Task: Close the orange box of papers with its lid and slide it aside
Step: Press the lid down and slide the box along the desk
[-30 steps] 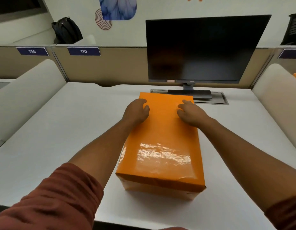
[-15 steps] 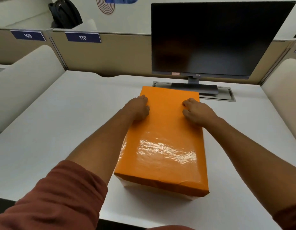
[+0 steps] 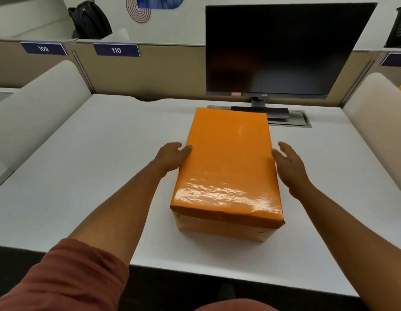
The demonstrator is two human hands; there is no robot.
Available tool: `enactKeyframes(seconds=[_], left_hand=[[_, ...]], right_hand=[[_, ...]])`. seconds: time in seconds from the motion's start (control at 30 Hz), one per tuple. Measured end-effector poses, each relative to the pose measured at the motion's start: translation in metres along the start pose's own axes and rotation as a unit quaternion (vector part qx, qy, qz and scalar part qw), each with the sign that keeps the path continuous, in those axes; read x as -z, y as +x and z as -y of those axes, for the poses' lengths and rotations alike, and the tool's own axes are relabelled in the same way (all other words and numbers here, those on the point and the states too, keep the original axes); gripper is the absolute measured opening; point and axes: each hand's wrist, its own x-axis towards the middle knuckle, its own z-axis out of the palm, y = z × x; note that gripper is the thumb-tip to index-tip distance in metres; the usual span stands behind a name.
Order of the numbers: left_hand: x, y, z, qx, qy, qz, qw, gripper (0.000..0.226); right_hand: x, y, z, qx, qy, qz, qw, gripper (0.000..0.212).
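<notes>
The orange box [image 3: 228, 167] stands lengthwise on the white desk [image 3: 94, 158], its glossy lid fully down over it. The papers inside are hidden. My left hand [image 3: 172, 157] lies against the box's left side, thumb touching the lid's edge. My right hand [image 3: 289, 162] is at the right side with fingers spread, thumb close to the lid's edge; I cannot tell whether it touches. Neither hand has closed around the box.
A dark monitor [image 3: 282, 50] on a stand rises right behind the box, beside a grey cable hatch [image 3: 300, 120]. Padded white dividers [image 3: 38, 104] flank the desk left and right. A black backpack [image 3: 89, 20] sits beyond the partition.
Both hands have come off the top of the lid and moved outward and toward me, down to the box's left and right sides. The box has not visibly shifted.
</notes>
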Motion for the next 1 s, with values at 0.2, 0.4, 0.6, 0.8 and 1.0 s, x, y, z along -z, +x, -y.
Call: enactKeyframes(seconds=[0.2, 0.4, 0.6, 0.8, 1.0], left_hand=[[-0.002, -0.041, 0.008, 0.082, -0.077, 0.152, 0.982, 0.086], [-0.002, -0.069, 0.022, 0.121, -0.114, 0.19, 0.968, 0.084], [0.003, -0.065, 0.029, 0.121, -0.153, 0.166, 0.967, 0.079], [0.035, -0.045, 0.023, 0.1, -0.168, 0.084, 0.977, 0.072], [0.078, -0.027, 0.032, 0.086, -0.156, 0.0, 0.984, 0.07]], right_hand=[[0.014, -0.038, -0.008, -0.136, 0.104, 0.118, 0.978, 0.059], [0.007, -0.069, -0.01, -0.168, 0.101, 0.157, 0.968, 0.064], [-0.003, -0.067, 0.0, -0.146, 0.103, 0.138, 0.974, 0.052], [-0.019, -0.032, 0.028, -0.11, 0.1, 0.167, 0.975, 0.049], [-0.058, 0.004, 0.065, -0.07, 0.087, 0.209, 0.972, 0.057]])
